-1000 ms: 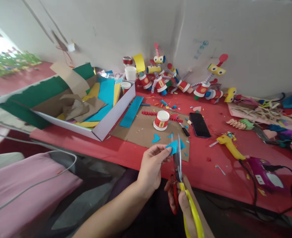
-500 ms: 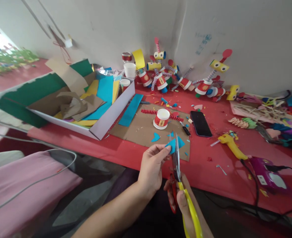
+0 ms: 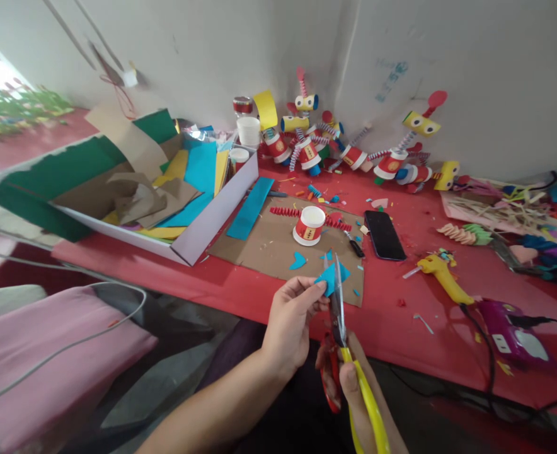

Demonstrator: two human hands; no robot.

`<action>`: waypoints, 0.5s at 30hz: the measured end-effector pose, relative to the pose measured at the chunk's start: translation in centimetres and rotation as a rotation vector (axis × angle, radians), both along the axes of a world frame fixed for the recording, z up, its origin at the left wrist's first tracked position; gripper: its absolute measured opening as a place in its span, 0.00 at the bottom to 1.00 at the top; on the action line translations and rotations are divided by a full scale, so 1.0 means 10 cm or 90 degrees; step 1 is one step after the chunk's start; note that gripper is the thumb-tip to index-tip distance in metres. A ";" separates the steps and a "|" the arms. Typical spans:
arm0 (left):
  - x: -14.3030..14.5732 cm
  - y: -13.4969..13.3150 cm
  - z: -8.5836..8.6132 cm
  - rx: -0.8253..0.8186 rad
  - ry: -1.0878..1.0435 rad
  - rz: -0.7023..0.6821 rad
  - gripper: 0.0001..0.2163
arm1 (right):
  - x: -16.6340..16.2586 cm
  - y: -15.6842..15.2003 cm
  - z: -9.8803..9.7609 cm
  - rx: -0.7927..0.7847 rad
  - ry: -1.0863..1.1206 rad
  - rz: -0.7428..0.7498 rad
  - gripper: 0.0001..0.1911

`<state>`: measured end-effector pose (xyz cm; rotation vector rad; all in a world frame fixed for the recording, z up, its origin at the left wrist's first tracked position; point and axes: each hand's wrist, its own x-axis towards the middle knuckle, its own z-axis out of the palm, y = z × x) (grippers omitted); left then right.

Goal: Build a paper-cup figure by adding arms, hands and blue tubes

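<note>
Between the thumb and fingers of my left hand (image 3: pixel 292 321) is a small piece of blue paper (image 3: pixel 326 277). My right hand (image 3: pixel 354 384) grips scissors (image 3: pixel 339 315) with one yellow and one red handle. The scissor blades are parted around the blue paper and point away from me. Just beyond lies a brown cardboard sheet (image 3: pixel 259 255) with blue offcuts (image 3: pixel 298 261) on it. A red and white paper cup (image 3: pixel 309 226) stands upside down there, with red folded-paper arms (image 3: pixel 285 212) out to both sides. A blue strip (image 3: pixel 251 208) rests at the cardboard's left.
An open box (image 3: pixel 212 221) of coloured paper stands left. Several cup figures (image 3: pixel 389 164) line the wall. A phone (image 3: pixel 384 234), a yellow glue gun (image 3: pixel 446 277), a purple power socket (image 3: pixel 515 334) with a black cord and craft scraps (image 3: pixel 486 205) lie right.
The scissor handles have spread slightly, and the blue paper has shifted a little between the blades. My left hand keeps its pinch. The whole view has moved very slightly.
</note>
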<state>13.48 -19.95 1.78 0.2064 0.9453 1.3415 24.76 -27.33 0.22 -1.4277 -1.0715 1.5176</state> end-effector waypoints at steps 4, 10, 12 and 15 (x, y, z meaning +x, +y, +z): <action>-0.01 -0.01 -0.01 0.010 -0.004 -0.013 0.10 | -0.02 0.00 0.01 -0.015 0.012 -0.001 0.32; -0.02 -0.03 -0.02 0.003 -0.008 -0.034 0.10 | -0.05 0.02 0.01 -0.037 0.036 -0.009 0.37; -0.03 -0.04 -0.03 -0.001 -0.009 -0.040 0.10 | -0.05 0.02 0.01 -0.046 0.041 -0.008 0.36; -0.04 -0.05 -0.04 -0.005 -0.010 -0.047 0.09 | -0.05 0.02 0.02 -0.052 0.045 -0.008 0.38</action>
